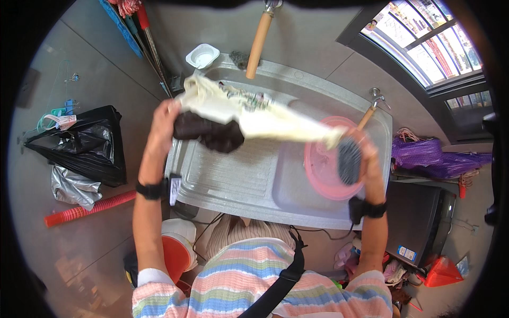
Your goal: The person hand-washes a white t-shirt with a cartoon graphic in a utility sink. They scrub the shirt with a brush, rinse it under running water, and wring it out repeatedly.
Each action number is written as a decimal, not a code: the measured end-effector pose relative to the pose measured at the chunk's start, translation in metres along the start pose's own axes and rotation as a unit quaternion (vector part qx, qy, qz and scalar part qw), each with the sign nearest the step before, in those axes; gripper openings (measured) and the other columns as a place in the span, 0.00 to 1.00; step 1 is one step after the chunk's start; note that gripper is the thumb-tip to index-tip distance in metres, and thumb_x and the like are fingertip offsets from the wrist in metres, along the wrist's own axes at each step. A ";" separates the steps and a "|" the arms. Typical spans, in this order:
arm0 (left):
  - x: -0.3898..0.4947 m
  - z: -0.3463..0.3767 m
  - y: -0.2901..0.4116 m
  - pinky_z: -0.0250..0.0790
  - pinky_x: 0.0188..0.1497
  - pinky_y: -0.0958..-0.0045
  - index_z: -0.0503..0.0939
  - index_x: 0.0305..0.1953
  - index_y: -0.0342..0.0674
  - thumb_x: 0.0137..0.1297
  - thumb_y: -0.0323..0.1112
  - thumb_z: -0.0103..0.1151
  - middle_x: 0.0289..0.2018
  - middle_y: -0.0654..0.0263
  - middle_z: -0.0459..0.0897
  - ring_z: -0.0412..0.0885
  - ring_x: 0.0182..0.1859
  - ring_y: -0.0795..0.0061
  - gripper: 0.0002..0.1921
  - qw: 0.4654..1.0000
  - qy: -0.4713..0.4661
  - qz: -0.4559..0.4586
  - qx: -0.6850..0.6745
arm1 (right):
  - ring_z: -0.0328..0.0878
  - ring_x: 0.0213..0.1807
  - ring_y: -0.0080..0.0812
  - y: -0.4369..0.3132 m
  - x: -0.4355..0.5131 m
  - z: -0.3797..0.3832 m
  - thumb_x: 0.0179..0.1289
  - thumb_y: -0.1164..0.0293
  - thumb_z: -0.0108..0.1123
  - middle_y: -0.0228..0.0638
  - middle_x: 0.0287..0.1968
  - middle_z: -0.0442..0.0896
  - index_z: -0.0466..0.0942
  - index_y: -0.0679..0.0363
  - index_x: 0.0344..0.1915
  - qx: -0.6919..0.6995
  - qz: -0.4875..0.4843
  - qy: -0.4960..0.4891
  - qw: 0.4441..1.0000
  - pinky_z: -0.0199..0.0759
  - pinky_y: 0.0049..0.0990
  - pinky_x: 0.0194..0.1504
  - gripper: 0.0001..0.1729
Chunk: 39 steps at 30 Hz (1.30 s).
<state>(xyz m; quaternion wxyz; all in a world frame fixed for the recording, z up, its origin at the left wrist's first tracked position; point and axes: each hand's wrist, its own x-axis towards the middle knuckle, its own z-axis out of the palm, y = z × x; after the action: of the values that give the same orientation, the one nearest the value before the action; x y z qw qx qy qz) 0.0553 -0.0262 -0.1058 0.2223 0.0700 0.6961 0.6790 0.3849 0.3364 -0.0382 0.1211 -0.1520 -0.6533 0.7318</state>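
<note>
A cream cloth garment (pixel 274 119) with a printed pattern stretches between my hands above the washing sink (pixel 226 171). My left hand (pixel 164 119) grips its left end. Below that end hangs a bunch of dark brown cloth (pixel 208 133); whether it belongs to the same garment I cannot tell. My right hand (pixel 369 153) holds the narrow right end, along with a scrubbing brush (pixel 349 161) whose grey bristles face left. Under this hand a pink plastic basin (pixel 316 175) stands in the sink's right part. Motion blurs the cloth and both hands.
A tap with a tan hose (pixel 259 45) points down over the sink's back; a second tap (pixel 375 99) is at the right. A white tub (pixel 203 55) and a scouring pad (pixel 239 59) sit on the back rim. A black plastic bag (pixel 95 143) hangs on the left.
</note>
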 end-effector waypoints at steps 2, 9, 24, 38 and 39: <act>-0.031 -0.019 -0.071 0.70 0.47 0.73 0.73 0.48 0.29 0.66 0.35 0.58 0.40 0.63 0.79 0.76 0.42 0.76 0.16 0.995 0.016 -0.030 0.095 | 0.77 0.38 0.26 0.041 -0.029 0.014 0.65 0.57 0.55 0.35 0.40 0.79 0.75 0.66 0.49 -0.063 0.146 -0.097 0.983 0.73 0.25 0.39 0.24; -0.093 -0.052 -0.183 0.71 0.44 0.68 0.70 0.50 0.34 0.60 0.35 0.64 0.34 0.57 0.81 0.79 0.38 0.69 0.20 0.956 0.031 -0.087 0.278 | 0.75 0.31 0.29 0.142 -0.064 0.044 0.59 0.55 0.55 0.39 0.33 0.79 0.75 0.66 0.41 -0.278 0.373 -0.256 0.847 0.69 0.29 0.34 0.23; 0.012 -0.073 0.009 0.72 0.41 0.73 0.76 0.50 0.29 0.65 0.38 0.59 0.35 0.59 0.83 0.80 0.36 0.75 0.18 0.890 -0.097 0.008 0.446 | 0.73 0.30 0.24 0.099 -0.036 0.012 0.58 0.66 0.58 0.30 0.32 0.79 0.74 0.63 0.57 -0.254 0.296 -0.067 0.918 0.71 0.27 0.38 0.26; 0.230 0.051 -0.013 0.65 0.59 0.55 0.72 0.56 0.32 0.62 0.41 0.59 0.55 0.46 0.72 0.72 0.57 0.47 0.25 0.753 -0.102 0.197 0.619 | 0.72 0.28 0.17 -0.047 0.024 -0.013 0.55 0.80 0.50 0.27 0.31 0.75 0.73 0.64 0.56 -0.225 0.204 0.092 0.948 0.68 0.18 0.28 0.25; 0.237 0.056 -0.023 0.65 0.59 0.54 0.72 0.55 0.33 0.61 0.42 0.59 0.56 0.47 0.72 0.72 0.57 0.48 0.25 0.733 -0.114 0.165 0.649 | 0.72 0.28 0.18 -0.041 0.025 -0.013 0.55 0.80 0.50 0.27 0.32 0.76 0.73 0.64 0.56 -0.217 0.216 0.099 0.947 0.68 0.18 0.29 0.25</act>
<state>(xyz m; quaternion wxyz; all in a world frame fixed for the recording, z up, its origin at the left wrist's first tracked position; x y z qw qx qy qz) -0.1284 0.1177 -0.1775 0.0849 0.3886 0.9145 0.0747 0.3653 0.3623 -0.0007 -0.0120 -0.3839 -0.7321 0.5626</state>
